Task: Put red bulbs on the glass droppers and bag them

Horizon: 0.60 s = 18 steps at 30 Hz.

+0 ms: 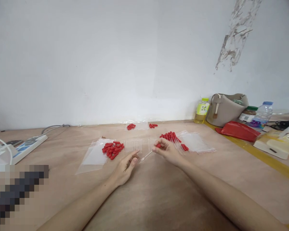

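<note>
Pinching the dropper (pixel 147 156) by its bulb (pixel 158 146) is the right hand (pixel 169 151). Left of the dropper, the left hand (pixel 123 169) curls half-open, empty.

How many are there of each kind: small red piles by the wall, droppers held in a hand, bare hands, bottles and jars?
Left red pile and right red pile: 2
Held dropper: 1
Left hand and right hand: 2
Lime-capped bottle and blue-capped bottle: 2
Jar: 1
Total: 8

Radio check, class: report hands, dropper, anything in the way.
Right hand holds red-bulbed dropper. Left hand open near clear tubes. Dropper slants toward left thumb. Nothing visibly blocking it.
</note>
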Each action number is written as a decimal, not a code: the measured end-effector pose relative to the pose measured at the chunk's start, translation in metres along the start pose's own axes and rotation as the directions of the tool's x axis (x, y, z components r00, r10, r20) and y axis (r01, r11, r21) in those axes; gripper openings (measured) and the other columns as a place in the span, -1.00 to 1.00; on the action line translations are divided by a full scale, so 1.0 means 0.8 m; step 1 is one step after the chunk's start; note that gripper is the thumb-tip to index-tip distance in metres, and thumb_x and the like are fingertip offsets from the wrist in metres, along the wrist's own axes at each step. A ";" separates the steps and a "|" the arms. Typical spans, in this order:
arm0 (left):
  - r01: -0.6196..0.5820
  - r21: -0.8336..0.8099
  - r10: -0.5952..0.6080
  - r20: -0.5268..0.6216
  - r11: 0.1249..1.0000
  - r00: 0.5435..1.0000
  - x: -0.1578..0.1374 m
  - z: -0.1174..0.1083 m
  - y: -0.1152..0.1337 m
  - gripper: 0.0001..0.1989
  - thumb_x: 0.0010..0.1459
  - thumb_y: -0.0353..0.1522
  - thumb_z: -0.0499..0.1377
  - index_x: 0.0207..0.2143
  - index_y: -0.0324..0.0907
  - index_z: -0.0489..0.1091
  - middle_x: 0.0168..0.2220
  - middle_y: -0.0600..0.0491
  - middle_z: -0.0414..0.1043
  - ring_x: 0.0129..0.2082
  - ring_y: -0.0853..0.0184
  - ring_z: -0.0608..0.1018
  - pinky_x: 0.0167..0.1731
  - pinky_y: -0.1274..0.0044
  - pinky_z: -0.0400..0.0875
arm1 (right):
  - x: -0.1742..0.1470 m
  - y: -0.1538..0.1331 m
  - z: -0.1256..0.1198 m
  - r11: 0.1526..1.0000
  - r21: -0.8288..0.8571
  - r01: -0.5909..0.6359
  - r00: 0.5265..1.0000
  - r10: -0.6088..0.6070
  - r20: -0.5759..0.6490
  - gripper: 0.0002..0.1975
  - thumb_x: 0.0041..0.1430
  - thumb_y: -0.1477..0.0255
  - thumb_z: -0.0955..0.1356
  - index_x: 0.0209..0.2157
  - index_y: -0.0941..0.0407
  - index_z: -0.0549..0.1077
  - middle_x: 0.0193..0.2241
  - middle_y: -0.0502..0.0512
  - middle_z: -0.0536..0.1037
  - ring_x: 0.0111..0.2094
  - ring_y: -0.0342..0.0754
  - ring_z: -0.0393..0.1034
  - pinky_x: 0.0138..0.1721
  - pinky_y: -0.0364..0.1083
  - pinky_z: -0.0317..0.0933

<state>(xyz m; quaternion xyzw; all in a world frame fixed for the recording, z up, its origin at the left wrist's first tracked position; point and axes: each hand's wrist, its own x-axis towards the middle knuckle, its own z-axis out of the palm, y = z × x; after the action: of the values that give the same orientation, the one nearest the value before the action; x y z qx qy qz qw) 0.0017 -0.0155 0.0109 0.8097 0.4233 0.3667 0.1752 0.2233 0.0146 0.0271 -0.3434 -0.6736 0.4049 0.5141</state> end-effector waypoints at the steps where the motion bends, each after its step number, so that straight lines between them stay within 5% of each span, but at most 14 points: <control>1: 0.048 -0.012 -0.049 -0.011 0.999 0.999 0.001 -0.001 -0.002 -0.65 0.20 -0.26 -0.09 0.00 -0.15 0.22 -0.21 0.03 0.41 -0.24 0.32 0.44 -0.24 0.50 0.34 | 0.008 -0.001 -0.013 0.999 0.027 -0.041 0.999 0.041 0.005 -0.70 -0.12 0.24 0.37 -0.36 0.15 0.36 -0.51 -0.02 0.41 -0.47 -0.18 0.31 -0.38 -0.14 0.21; 5: 0.115 -0.022 -0.116 -0.003 0.993 0.993 0.004 0.000 -0.009 -0.68 0.18 -0.23 -0.06 -0.12 -0.17 0.30 -0.33 0.05 0.42 -0.37 0.34 0.44 -0.38 0.54 0.34 | 0.040 0.003 -0.079 0.980 -0.181 -0.085 0.978 0.048 -0.203 -0.56 -0.03 0.19 0.29 -0.15 0.16 0.33 -0.51 -0.04 0.41 -0.49 -0.19 0.27 -0.41 -0.15 0.15; 9: 0.026 0.009 -0.026 0.069 1.000 0.997 0.002 0.002 -0.005 -0.73 0.17 -0.25 -0.04 -0.16 -0.14 0.33 -0.30 0.06 0.40 -0.36 0.35 0.43 -0.37 0.54 0.31 | 0.065 0.025 -0.119 0.762 -0.583 -0.280 0.931 0.069 -0.358 -0.65 -0.06 0.26 0.30 -0.25 0.20 0.34 -0.63 -0.07 0.35 -0.58 -0.18 0.22 -0.53 -0.18 0.06; 12: -0.046 0.035 0.043 0.100 0.998 0.994 0.001 0.001 0.001 -0.74 0.18 -0.26 -0.05 -0.20 -0.15 0.35 -0.27 0.03 0.40 -0.31 0.33 0.42 -0.32 0.53 0.30 | 0.077 0.046 -0.120 0.609 -0.720 -0.333 0.919 0.039 -0.393 -0.76 -0.05 0.30 0.30 -0.36 0.16 0.37 -0.58 -0.02 0.40 -0.52 -0.15 0.27 -0.50 -0.19 0.05; 18: -0.085 0.039 0.079 0.131 0.996 0.988 0.002 -0.002 0.005 -0.74 0.20 -0.31 -0.06 -0.32 -0.19 0.38 -0.34 0.03 0.39 -0.35 0.36 0.41 -0.31 0.54 0.28 | 0.084 0.071 -0.102 0.369 -0.869 -0.330 0.933 -0.016 -0.361 -0.74 0.05 0.29 0.22 -0.29 0.12 0.40 -0.43 0.08 0.49 -0.37 -0.07 0.34 -0.37 -0.14 0.05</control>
<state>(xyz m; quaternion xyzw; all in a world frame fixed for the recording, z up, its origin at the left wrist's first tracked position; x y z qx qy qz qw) 0.0033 -0.0166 0.0149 0.8522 0.3854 0.3108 0.1691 0.2892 0.1140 0.0155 -0.6919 -0.6579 -0.0478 0.2936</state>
